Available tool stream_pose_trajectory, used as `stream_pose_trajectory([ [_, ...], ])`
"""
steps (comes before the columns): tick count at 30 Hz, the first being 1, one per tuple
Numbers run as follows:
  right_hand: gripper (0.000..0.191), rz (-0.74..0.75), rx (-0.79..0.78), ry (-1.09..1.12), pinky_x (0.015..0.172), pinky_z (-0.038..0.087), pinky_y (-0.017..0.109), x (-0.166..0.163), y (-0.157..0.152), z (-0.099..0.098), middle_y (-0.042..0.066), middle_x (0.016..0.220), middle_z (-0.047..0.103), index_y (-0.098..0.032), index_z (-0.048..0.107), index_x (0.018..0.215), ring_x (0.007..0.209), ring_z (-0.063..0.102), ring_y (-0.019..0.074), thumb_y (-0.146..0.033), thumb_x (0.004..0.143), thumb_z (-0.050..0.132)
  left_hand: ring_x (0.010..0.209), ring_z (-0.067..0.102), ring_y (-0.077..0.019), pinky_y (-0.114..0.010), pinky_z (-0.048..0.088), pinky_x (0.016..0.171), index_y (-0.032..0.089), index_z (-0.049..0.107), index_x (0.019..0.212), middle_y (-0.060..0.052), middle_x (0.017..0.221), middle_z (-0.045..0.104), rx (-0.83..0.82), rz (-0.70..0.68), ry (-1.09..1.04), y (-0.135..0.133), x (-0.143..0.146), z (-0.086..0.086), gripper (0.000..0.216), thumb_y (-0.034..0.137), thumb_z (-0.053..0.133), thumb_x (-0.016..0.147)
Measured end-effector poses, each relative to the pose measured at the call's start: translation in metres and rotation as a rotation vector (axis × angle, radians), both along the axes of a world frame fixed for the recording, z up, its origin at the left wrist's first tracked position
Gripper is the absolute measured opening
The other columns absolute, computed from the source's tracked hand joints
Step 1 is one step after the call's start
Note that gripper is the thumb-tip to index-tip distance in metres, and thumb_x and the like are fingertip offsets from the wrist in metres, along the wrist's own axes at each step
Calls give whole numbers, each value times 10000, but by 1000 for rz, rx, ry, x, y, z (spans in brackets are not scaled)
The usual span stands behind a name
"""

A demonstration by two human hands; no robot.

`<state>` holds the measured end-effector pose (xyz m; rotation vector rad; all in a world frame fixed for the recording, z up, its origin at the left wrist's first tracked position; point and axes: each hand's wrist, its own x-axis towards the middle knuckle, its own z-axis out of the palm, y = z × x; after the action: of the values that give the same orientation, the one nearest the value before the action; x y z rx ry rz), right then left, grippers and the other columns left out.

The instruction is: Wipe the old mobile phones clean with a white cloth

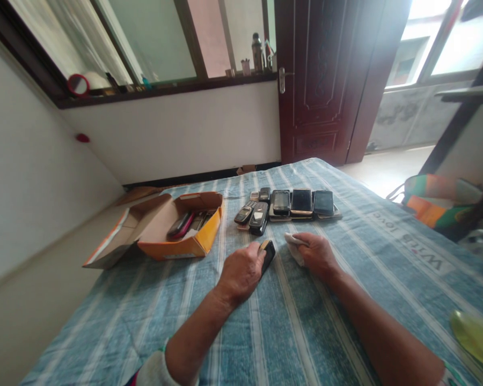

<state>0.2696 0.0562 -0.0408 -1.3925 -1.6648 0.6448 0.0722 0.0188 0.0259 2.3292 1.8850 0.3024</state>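
My left hand point(241, 271) grips a dark mobile phone point(269, 256) with a gold-coloured edge, held on its side just above the bed. To its right, my right hand point(316, 254) is closed on a crumpled white cloth point(294, 247). The two hands are apart. Beyond them, older keypad phones point(259, 217) lie grouped on the left of a row. Stacked touchscreen phones continue the row, among them a black phone with a gold rim point(301, 202) and a dark-screened phone point(323, 203) at the right end.
An open orange cardboard box point(207, 238) holds several phones, one with a pink edge point(183, 228); its lid flap leans left. Blue striped cloth point(233, 332) covers the bed. A yellow-green object point(473, 335) sits at the right edge. Behind are a windowsill point(177, 88) and a dark red door point(326, 80).
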Motion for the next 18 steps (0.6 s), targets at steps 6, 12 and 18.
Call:
stream_pose_trajectory([
  [6,311,9,-3,-5,725,480,266,-1,-1,2,-4,853,746,-237,754,906,805,675,186,-173,747,495,972,640,-256,-334,471,825,162,598,1046,-112,996,689,41,14,-38,-2,-20,-7,215,249,499,876],
  [12,311,5,-2,9,705,468,263,-1,-3,1,-6,840,740,-232,758,919,787,670,188,-197,752,498,1070,588,-293,-393,452,935,129,569,1157,-133,1127,654,37,15,-129,-18,-30,-20,484,288,701,720],
  [18,324,11,-20,-1,689,470,270,1,-3,1,6,811,736,-209,760,931,745,661,190,-243,749,494,1120,567,-309,-445,442,969,146,482,1291,-129,1155,636,97,116,-163,-28,-37,-33,732,293,756,629],
])
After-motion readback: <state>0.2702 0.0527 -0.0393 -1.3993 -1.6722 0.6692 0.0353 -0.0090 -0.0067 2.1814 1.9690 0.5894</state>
